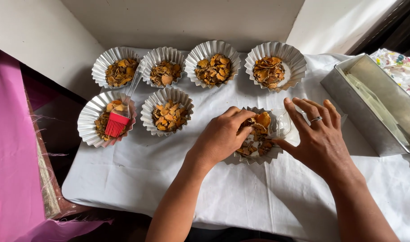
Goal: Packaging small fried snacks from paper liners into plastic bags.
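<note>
**Light foil cup could tip under the pressing hands**

The fluted foil cup of orange-brown flakes sits on the white-clothed worktop, flimsy enough that a hard push might buckle its wall and scatter flakes. The left hand curls its fingers together onto the flakes. The right hand spreads its fingers, thumb touching the cup's edge.

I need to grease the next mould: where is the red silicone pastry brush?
In the head view, the red silicone pastry brush rests at far left in the front-left fluted foil cup, well left of both hands.
</note>
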